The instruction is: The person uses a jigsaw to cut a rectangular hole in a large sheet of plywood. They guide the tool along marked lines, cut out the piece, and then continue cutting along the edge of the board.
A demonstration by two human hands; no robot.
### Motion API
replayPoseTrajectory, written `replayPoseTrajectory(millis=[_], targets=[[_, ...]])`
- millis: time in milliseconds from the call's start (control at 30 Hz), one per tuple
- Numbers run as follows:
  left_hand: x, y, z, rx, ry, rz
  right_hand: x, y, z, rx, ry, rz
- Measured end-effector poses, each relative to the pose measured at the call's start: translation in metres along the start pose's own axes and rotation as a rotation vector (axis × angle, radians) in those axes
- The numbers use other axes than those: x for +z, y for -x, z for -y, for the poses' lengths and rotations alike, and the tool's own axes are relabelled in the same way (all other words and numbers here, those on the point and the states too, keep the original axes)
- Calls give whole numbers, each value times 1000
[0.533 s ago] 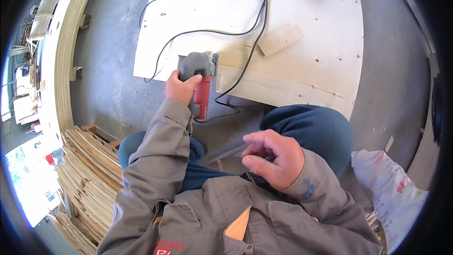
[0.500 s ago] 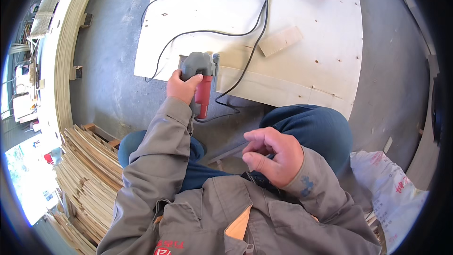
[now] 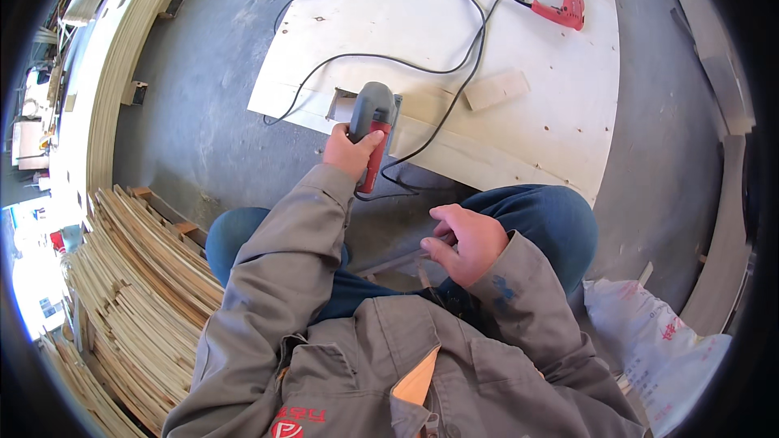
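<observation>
My left hand (image 3: 349,151) is wrapped round the handle of a grey and red jigsaw (image 3: 379,143), which lies tilted on its side, its flat base plate (image 3: 396,118) facing right. Beneath and beyond it is the near edge of a pale plywood board (image 3: 560,89). Just left of the jigsaw a small rectangular cutout (image 3: 341,104) shows in the board. My right hand (image 3: 469,243) hovers over my lap near the right knee, thumb and forefinger apart, holding nothing that I can see. A thin wooden strip (image 3: 471,154) runs along the board's near edge.
A red drill (image 3: 565,10) with a bit lies on the board's far right. Black cords (image 3: 454,109) loop across the board near a small wood block (image 3: 497,90). Stacked slats (image 3: 138,268) lie at left, below long stacked sheets (image 3: 114,81). A white printed sack (image 3: 653,349) sits at right.
The whole view has shifted somewhat, bringing the drill fully into sight. My left hand still grips the jigsaw, which has turned slightly and sits nearer the cutout's right side. My right hand stays over the lap.
</observation>
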State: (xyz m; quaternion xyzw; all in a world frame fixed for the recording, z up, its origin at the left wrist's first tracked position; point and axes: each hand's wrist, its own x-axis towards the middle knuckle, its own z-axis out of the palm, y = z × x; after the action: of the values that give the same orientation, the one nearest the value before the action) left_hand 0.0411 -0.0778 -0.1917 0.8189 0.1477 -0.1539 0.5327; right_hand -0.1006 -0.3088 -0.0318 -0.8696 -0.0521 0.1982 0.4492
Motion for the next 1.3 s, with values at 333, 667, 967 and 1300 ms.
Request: replayPoseTrajectory(millis=[333,667,967,1300], targets=[[-15,13,-7,8,-52,11,21,-15,3,-15,151,-73],[-37,34,6,-31,175,-140,45,-51,-3,113,15,-287],[-94,99,-22,141,733,-273,67,-111,-10,363,-337,-296],[-139,101,-44,17,1018,-434,106,-159,-18,382,-485,-343]])
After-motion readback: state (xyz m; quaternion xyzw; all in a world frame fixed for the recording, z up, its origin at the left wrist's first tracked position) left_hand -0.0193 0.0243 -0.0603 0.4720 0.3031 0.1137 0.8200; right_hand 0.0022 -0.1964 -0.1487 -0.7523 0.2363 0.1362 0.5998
